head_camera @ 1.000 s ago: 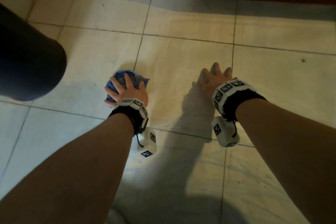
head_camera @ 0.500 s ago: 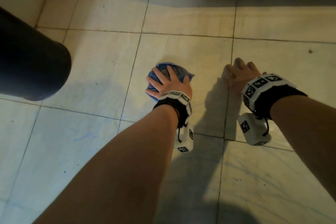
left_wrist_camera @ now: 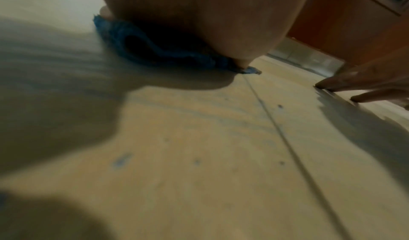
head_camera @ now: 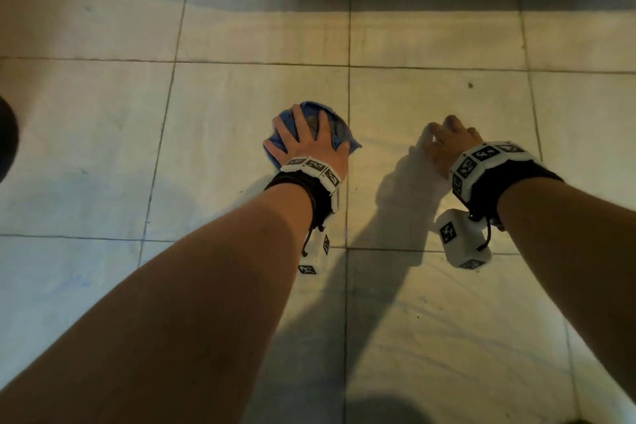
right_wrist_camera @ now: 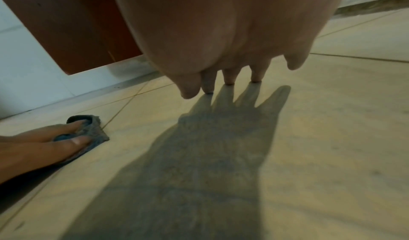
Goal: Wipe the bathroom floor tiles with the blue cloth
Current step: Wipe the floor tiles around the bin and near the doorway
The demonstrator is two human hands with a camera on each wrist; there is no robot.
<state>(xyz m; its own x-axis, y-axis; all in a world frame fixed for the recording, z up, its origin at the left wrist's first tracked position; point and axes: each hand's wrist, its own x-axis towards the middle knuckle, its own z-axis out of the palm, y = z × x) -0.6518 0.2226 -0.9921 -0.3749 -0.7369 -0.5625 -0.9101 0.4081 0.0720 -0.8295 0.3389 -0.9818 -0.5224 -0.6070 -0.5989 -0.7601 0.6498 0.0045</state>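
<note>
Head view: left hand [head_camera: 309,144] lay flat with spread fingers pressing the cloth [head_camera: 339,134] onto the tiles [head_camera: 241,113]; since a second earlier it had slid right across a grout line, almost to the next one, so the wipe was mid-stroke with most tiles likely undone. Left wrist view: blurred, cloth [left_wrist_camera: 168,51] bunched under the palm, right fingertips [left_wrist_camera: 325,84] on the floor. Right wrist view: right hand [right_wrist_camera: 221,39] held nothing, fingers extended, tips propped on tile well apart from the cloth [right_wrist_camera: 92,130].
</note>
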